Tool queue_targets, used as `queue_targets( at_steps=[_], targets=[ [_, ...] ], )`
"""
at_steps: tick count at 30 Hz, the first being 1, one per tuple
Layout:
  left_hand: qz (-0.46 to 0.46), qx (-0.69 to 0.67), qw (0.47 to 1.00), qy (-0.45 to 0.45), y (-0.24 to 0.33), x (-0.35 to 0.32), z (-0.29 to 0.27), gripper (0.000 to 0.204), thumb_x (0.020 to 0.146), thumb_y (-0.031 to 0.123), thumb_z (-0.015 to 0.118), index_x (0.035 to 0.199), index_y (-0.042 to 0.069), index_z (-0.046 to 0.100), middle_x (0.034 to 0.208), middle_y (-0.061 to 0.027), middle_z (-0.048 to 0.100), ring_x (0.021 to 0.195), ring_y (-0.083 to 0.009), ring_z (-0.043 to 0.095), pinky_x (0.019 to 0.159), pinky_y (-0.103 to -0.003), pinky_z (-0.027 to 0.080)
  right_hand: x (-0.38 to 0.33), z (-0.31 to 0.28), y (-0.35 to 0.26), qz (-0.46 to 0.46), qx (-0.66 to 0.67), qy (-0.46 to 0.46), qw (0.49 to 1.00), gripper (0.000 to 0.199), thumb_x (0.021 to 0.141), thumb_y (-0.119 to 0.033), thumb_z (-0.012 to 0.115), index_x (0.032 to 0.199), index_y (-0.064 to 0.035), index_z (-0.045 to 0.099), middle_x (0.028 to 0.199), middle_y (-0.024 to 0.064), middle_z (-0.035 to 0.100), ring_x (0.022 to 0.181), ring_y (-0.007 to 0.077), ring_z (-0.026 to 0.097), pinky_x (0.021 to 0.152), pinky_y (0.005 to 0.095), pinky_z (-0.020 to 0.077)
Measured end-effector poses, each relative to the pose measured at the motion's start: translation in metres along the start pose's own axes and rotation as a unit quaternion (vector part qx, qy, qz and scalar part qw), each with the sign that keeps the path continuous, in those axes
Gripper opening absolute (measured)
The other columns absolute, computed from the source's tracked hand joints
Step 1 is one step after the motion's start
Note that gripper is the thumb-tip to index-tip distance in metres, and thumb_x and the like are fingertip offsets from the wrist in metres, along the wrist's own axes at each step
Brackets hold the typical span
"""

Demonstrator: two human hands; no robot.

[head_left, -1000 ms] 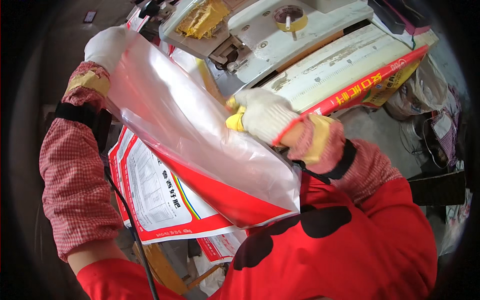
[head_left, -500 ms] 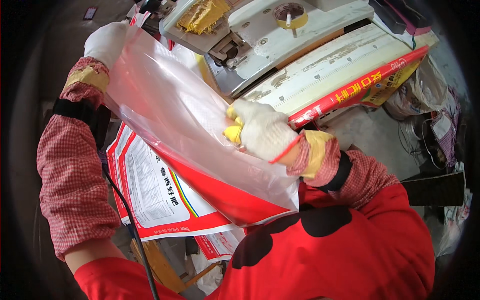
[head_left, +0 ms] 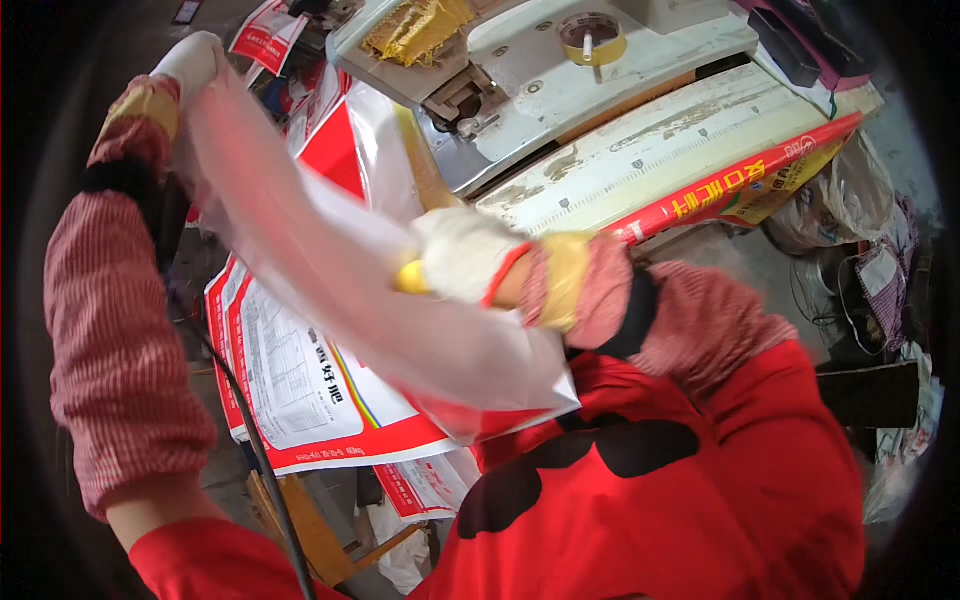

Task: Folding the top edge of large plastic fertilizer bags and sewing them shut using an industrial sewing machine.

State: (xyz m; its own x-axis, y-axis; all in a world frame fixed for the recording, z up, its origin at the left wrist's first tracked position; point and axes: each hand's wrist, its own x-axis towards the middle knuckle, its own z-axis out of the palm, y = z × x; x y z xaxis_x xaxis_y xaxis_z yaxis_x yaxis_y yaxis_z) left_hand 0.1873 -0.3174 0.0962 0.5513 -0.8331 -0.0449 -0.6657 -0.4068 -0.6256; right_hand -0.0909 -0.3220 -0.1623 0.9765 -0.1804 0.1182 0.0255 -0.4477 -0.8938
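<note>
My left hand (head_left: 190,65), in a white glove, is raised at the upper left and closed on one end of a translucent whitish plastic sack (head_left: 300,240) with red showing along its lower edge. The sack stretches down across my front in a blurred, narrow fold. My right hand (head_left: 465,255), gloved with yellow fingertips, is closed at its middle edge; motion smears these fingers. Underneath hangs a printed red and white sack (head_left: 290,375) with a rainbow stripe. Just beyond my right hand stands a pale sewing machine (head_left: 520,90).
A tape roll (head_left: 592,40) and a yellow cloth (head_left: 420,30) sit on the machine. A scale-marked board (head_left: 640,140) has a red and yellow printed strip (head_left: 700,190) along its front. Plastic bags (head_left: 850,180) lie at right. A black cable (head_left: 255,430) runs down at left.
My left hand has moved up and left, pulling the sack with it. My right hand has shifted left, and the sack has narrowed, uncovering red and white sacks behind it.
</note>
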Motion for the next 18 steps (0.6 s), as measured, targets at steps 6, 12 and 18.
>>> queue_targets(
  at_steps=[6, 12, 18],
  targets=[
    [-0.142, -0.022, 0.941, 0.305, 0.108, 0.009, 0.162, 0.017, 0.076, 0.019, 0.052, 0.088, 0.009, 0.059, 0.074, -0.0136, 0.063, 0.067, -0.0320, 0.062, 0.056, -0.043, 0.050, -0.042, 0.035, -0.038, -0.128, 0.035, 0.190, 0.973, 0.016, 0.071, -0.013, 0.053, 0.086, -0.0080, 0.053, 0.071, 0.0104, 0.050, 0.068, 0.0267, 0.054, 0.060, 0.0420, 0.0422],
    [0.055, 0.072, 0.984, 0.151, 0.170, -0.013, 0.214, 0.020, 0.080, 0.014, 0.044, 0.096, 0.012, 0.056, 0.074, -0.0085, 0.060, 0.059, -0.0258, 0.061, 0.049, -0.039, 0.049, -0.112, -0.025, 0.049, 0.275, 0.327, -0.071, 0.901, 0.028, 0.082, -0.021, 0.053, 0.106, -0.0059, 0.059, 0.083, 0.0079, 0.062, 0.073, 0.0175, 0.058, 0.068, 0.0293, 0.0468],
    [0.110, -0.143, 0.959, 0.218, 0.176, -0.009, 0.222, 0.015, 0.078, 0.013, 0.049, 0.090, 0.013, 0.057, 0.084, -0.0090, 0.059, 0.068, -0.0282, 0.059, 0.055, -0.039, 0.048, -0.127, -0.003, 0.078, 0.310, 0.193, 0.015, 0.931, 0.032, 0.078, -0.026, 0.060, 0.108, -0.0135, 0.059, 0.094, 0.0119, 0.062, 0.084, 0.0201, 0.059, 0.073, 0.0284, 0.0458]
  ],
)
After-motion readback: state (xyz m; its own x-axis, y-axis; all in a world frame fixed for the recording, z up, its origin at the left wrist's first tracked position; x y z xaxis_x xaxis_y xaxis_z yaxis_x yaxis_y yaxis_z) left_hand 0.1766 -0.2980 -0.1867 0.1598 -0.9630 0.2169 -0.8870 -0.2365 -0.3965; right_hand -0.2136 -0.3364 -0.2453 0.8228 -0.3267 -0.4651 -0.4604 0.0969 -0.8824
